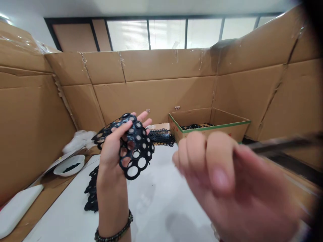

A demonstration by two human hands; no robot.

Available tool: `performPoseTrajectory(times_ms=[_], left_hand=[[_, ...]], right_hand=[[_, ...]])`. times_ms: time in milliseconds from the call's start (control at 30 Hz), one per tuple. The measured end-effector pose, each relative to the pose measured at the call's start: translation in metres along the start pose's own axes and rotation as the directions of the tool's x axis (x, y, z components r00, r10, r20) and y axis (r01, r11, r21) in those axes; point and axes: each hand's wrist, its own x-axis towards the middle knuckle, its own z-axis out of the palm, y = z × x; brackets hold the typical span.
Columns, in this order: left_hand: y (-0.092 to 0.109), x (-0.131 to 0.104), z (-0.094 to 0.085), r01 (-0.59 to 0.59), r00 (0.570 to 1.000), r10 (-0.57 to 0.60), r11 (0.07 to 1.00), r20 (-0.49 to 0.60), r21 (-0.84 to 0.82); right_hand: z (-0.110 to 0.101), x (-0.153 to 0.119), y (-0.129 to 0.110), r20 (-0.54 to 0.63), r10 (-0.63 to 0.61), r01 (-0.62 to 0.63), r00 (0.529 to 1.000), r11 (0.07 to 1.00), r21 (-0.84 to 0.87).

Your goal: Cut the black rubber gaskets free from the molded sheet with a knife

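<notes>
My left hand [113, 144] holds a black sheet of joined rings [138, 137], thin and flexible. The thumb presses on its front while the other fingers reach out behind it. The sheet droops in folds over the palm, with some round openings showing light through. My right hand [217, 174], large and blurred near the camera, is closed with its fingers curled. Beside it a dark, smeared bar [285, 143] runs off to the right; whether the hand grips it I cannot tell. More black ring sheets [91, 191] lie on the white tabletop [156, 208] behind my left forearm.
A cardboard box [214, 129] with a green rim stands at the back right, black ring pieces inside. Another black ring sheet [161, 137] lies beside it. At left are a white bowl [80, 163] with dark bits, a crumpled plastic bag [79, 141] and a white slab [20, 208]. Cardboard walls [156, 70] surround the table.
</notes>
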Motion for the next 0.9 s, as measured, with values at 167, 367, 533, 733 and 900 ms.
performPoseTrajectory(times_ms=[167,367,533,733,900], left_hand=[[-0.010,-0.001,-0.008,-0.173,0.974,0.115,0.934,0.196,0.312],[-0.007,-0.014,-0.004,-0.186,0.977,0.134,0.913,0.164,0.363],[-0.004,-0.022,0.003,-0.130,0.982,0.072,0.931,0.176,0.341],[-0.005,-0.017,0.007,-0.218,0.976,0.192,0.901,0.105,0.376],[-0.009,-0.014,0.004,-0.224,0.972,0.180,0.902,0.151,0.370]], right_hand=[[-0.017,0.017,0.028,-0.191,0.108,-0.085,0.976,0.989,0.121],[-0.013,0.010,0.047,-0.197,-0.015,0.005,0.980,0.999,-0.053],[-0.018,0.011,0.047,-0.202,0.036,-0.051,0.979,0.996,-0.071],[-0.023,0.014,0.044,-0.040,-0.117,0.111,0.992,0.984,-0.137],[-0.012,0.013,0.053,0.009,-0.275,0.256,0.961,0.884,-0.391]])
